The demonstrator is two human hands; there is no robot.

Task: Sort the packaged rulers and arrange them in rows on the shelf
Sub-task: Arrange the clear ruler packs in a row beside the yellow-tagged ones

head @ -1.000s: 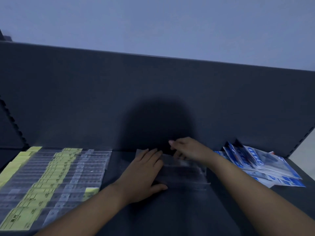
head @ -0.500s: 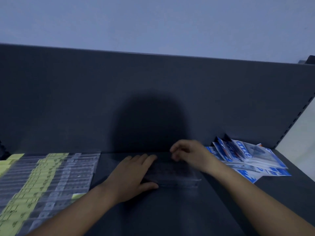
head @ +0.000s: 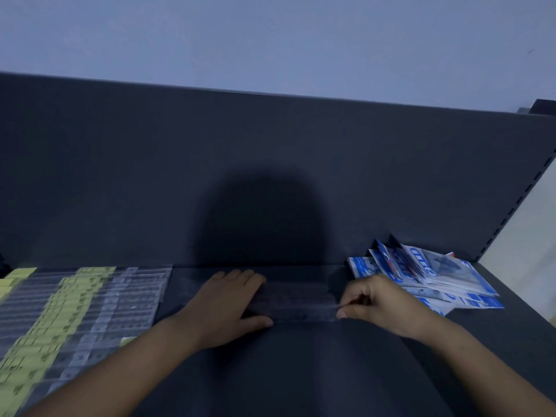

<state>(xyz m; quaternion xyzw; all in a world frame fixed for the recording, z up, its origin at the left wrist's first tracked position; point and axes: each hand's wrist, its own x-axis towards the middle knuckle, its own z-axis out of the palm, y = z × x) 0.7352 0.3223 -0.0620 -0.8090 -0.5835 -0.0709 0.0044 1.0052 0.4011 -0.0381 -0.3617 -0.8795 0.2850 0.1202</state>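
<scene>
A small stack of clear packaged rulers [head: 296, 300] lies crosswise on the dark shelf [head: 301, 371] in the middle. My left hand [head: 228, 305] presses flat on its left end with straight fingers. My right hand [head: 371, 302] pinches the right end of the front ruler between thumb and curled fingers. At the left, rows of clear rulers with yellow-green labels [head: 69, 320] lie overlapped in neat columns.
A loose heap of blue-and-white packaged rulers [head: 427, 278] sits at the back right corner. The shelf's dark back panel [head: 270, 176] rises behind everything. A slotted upright [head: 511, 212] borders the right side.
My right hand has shifted from the stack's back edge to its right end and now pinches the front ruler. My left hand stays flat on the left end. The view has turned right.
</scene>
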